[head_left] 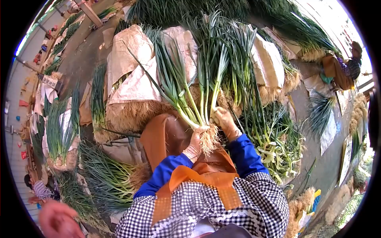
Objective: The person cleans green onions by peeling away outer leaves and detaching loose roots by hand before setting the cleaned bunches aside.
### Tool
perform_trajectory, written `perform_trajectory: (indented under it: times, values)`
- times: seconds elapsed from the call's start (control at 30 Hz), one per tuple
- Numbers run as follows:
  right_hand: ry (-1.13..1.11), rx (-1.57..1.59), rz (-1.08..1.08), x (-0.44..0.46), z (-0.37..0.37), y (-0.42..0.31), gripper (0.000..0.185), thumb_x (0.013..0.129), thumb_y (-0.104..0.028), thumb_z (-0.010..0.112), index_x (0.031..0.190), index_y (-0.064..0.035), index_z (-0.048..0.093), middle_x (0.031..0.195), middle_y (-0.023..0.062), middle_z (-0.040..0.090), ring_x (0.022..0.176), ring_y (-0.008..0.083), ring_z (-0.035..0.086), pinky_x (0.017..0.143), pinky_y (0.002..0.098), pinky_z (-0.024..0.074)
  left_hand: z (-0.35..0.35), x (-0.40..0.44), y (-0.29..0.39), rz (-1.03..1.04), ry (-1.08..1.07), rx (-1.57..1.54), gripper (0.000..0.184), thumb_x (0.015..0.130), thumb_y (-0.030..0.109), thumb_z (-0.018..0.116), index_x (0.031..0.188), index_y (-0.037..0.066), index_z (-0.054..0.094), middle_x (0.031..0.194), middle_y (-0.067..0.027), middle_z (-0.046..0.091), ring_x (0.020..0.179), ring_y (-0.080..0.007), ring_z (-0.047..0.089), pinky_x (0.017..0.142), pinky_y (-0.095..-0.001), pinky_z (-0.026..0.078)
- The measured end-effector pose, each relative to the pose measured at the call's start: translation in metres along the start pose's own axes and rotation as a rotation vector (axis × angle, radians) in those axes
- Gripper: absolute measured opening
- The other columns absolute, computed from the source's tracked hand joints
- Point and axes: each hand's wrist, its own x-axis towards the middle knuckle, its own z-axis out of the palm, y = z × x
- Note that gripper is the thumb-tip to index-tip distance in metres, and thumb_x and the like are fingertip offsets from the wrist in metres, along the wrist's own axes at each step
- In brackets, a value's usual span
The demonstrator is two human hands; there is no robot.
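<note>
My left hand (pixel 194 146) is closed around the white lower ends of a few green onions (pixel 190 109), just above their pale roots (pixel 209 139). The stalks fan upward and away from me, with long dark green leaves. My right hand (pixel 224 119) is at the right side of the same bunch, fingers curled in against a stalk's base; part of its grip is hidden. Both hands look gloved or wrapped. Beneath them lies a brown apron (pixel 166 133) over my lap. To the right is a heap of loose leaves and peelings (pixel 274 146).
Large bundles of onions partly wrapped in cloth (pixel 131 51) stand in front. More onions (pixel 109 174) lie at my left. A blurred hand (pixel 59 220) of another person reaches in at lower left. Another person (pixel 345 67) sits at far right, beside an onion pile (pixel 320 111).
</note>
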Motion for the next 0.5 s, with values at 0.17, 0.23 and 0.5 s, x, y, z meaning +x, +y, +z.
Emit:
perform_trajectory:
  times: [0.17, 0.23, 0.5]
  values:
    - [-0.628, -0.237, 0.113, -0.082, -0.015, -0.034, 0.022, 0.087, -0.022, 0.06, 0.072, -0.0075, 0.055, 0.061, -0.0049, 0.05, 0.054, 0.0044, 0.042, 0.051, 0.021, 0.0362, 0.007, -0.006, 0.004, 0.026, -0.052, -0.048, 0.026, 0.077, 0.005, 0.055, 0.103, 0.001, 0.054, 0.092, -0.0112, 0.06, 0.082, -0.023, 0.061, 0.075, -0.0343, 0.053]
    - [-0.377, -0.545, 0.441, -0.09, -0.018, -0.056, 0.022, 0.083, -0.028, 0.064, 0.082, -0.0062, 0.064, 0.067, -0.0009, 0.059, 0.059, 0.0073, 0.052, 0.055, 0.0235, 0.0431, 0.019, -0.006, 0.001, 0.141, -0.028, -0.015, 0.027, 0.077, 0.005, 0.056, 0.103, 0.0, 0.053, 0.092, -0.0114, 0.06, 0.081, -0.0227, 0.061, 0.075, -0.0339, 0.053]
    - [0.055, -0.671, -0.021, -0.004, 0.015, -0.014, 0.027, 0.085, -0.029, 0.061, 0.087, -0.0016, 0.06, 0.067, 0.0018, 0.058, 0.058, 0.0116, 0.049, 0.056, 0.0266, 0.0443, 0.013, -0.009, 0.002, -0.004, -0.071, -0.001, 0.028, 0.077, 0.005, 0.055, 0.104, -0.002, 0.053, 0.088, -0.0113, 0.061, 0.077, -0.0219, 0.061, 0.073, -0.0337, 0.053]
